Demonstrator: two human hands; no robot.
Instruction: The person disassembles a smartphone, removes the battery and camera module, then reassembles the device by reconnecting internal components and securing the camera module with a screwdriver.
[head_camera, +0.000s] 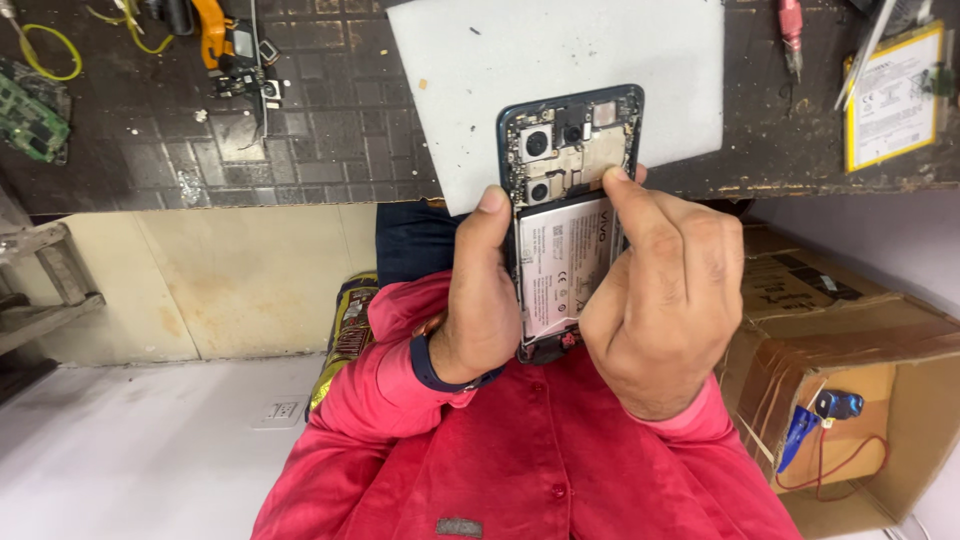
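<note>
1. Holding an opened phone (568, 190) between them, both hands sit at mid-frame above the person's lap, with the phone's top end over the edge of a grey mat (560, 60) on the bench (330, 130).
2. Left hand (482, 300): fingers closed around the phone's left edge, thumb lying up along that side. The other fingers are behind the phone and hidden.
3. Right hand (665, 300): fingers curled in, index fingertip pressing on the phone's right side near the top of the battery (558, 262). Whether the thumb touches the phone cannot be told; the hand covers it.
4. Phone: back cover off, two camera modules and metal shields exposed at the upper end, white battery below. The lower end is mostly hidden between the wrists, and the right edge is covered by the right hand.
5. Bench items, partly cut off by the frame: a green board (32, 115) at far left, an orange flex part (212, 35) at top left, a spare battery (893, 95) at top right, and a red-handled tool (791, 30) only partly visible.
6. A cardboard box (850, 340) stands at lower right, holding a blue clip (815, 420) with thin wires; its bottom corner is out of frame.
7. Red sleeves (520, 450) fill the lower centre. A dark band on the left wrist is half hidden.
</note>
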